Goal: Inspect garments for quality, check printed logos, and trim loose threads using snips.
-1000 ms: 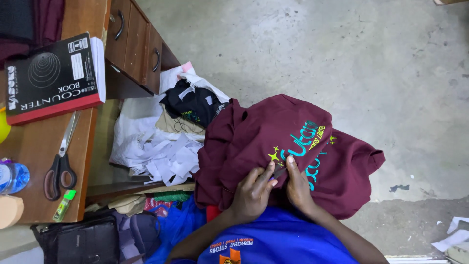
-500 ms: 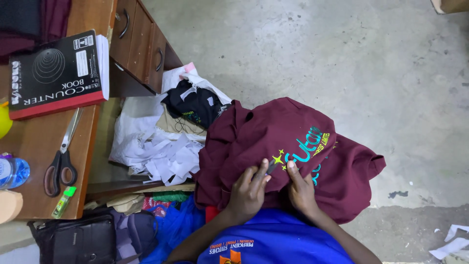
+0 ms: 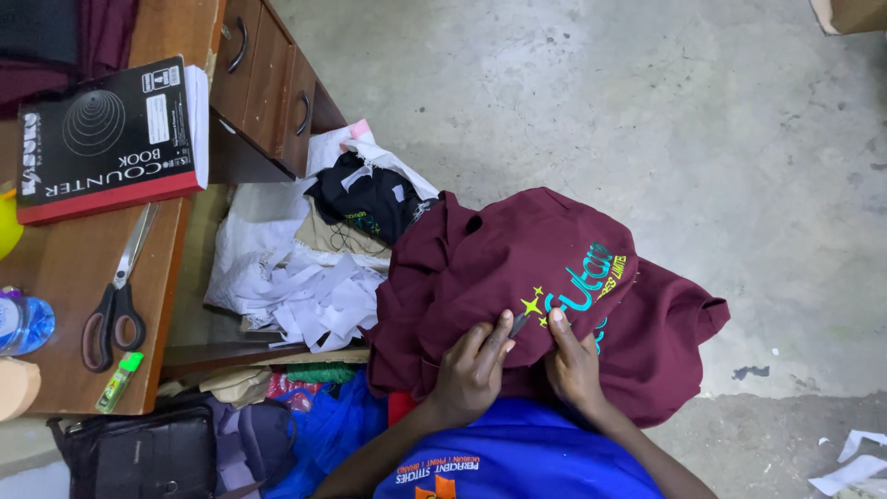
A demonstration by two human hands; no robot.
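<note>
The concrete floor [image 3: 573, 102] fills the far and right of your view, and the wooden desk [image 3: 55, 305] stands at the left. The maroon garment [image 3: 480, 268] lies heaped over your lap, its embroidered lettering [image 3: 580, 288] running up and to the right, just beyond both hands. Your left hand [image 3: 471, 370] presses the cloth and pinches a small dark tool [image 3: 519, 322] whose tip points at the yellow stars. Your right hand [image 3: 573, 365] lies just right of it, fingers curled, forefinger pinning the fabric beside the lettering. Scissors [image 3: 115, 296] lie well off on the desk.
</note>
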